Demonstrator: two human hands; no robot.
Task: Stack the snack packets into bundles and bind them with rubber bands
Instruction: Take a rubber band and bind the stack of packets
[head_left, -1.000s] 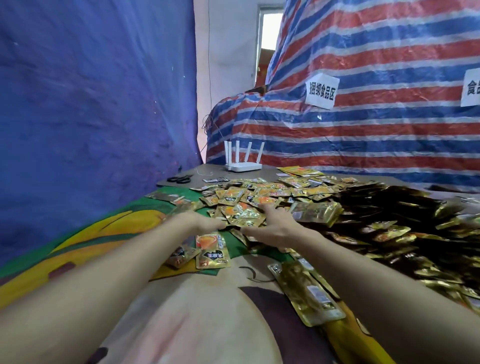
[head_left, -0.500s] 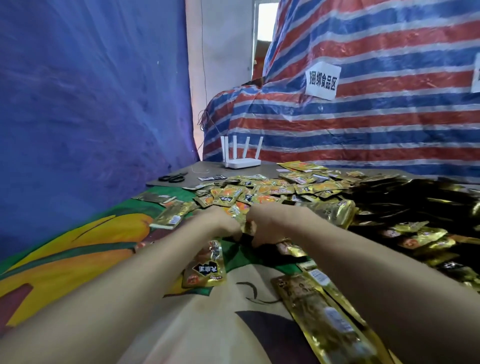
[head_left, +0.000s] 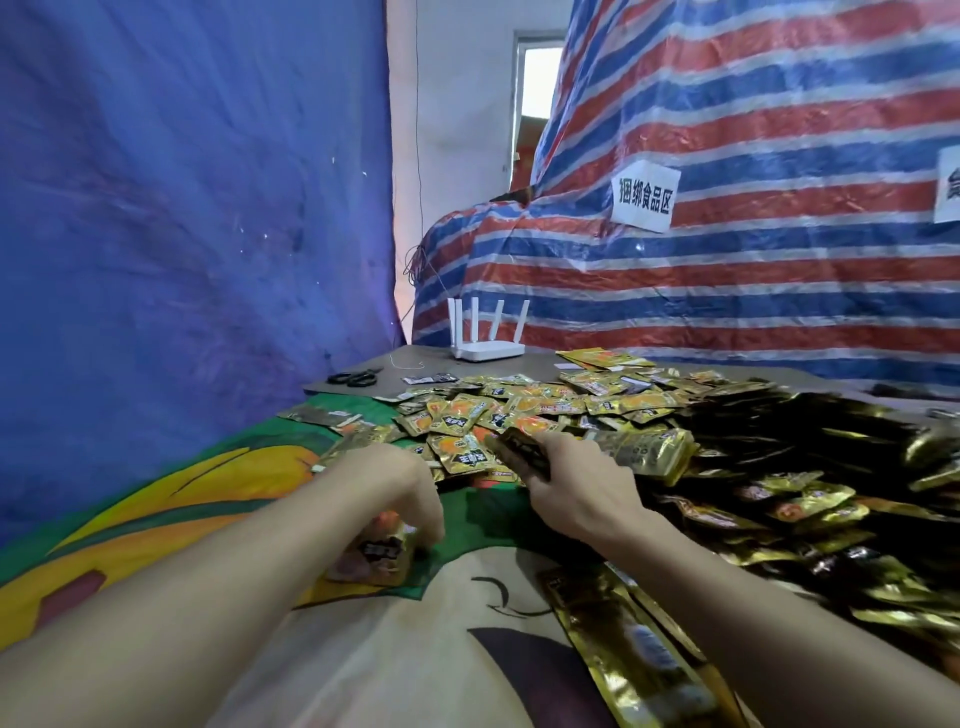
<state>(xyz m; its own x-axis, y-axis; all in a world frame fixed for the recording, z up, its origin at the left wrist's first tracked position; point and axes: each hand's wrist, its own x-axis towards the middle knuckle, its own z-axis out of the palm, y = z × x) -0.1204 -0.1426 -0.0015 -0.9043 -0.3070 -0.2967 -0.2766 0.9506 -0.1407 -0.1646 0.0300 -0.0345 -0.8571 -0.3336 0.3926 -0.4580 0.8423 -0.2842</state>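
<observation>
The left hand (head_left: 397, 486) curled its fingers down around one orange-and-gold packet (head_left: 376, 553) that lay on the cloth (head_left: 171, 499), near the person. The right hand (head_left: 574, 486) gripped a thin stack (head_left: 522, 448) of packets edge-on, just over the near edge of the heap (head_left: 550, 405) spread across the table. Scissors (head_left: 356, 378) and a router (head_left: 488, 332) sat beyond the heap.

a white router (head_left: 487, 349) stands near black scissors (head_left: 355, 378) on the table (head_left: 540, 362).
</observation>
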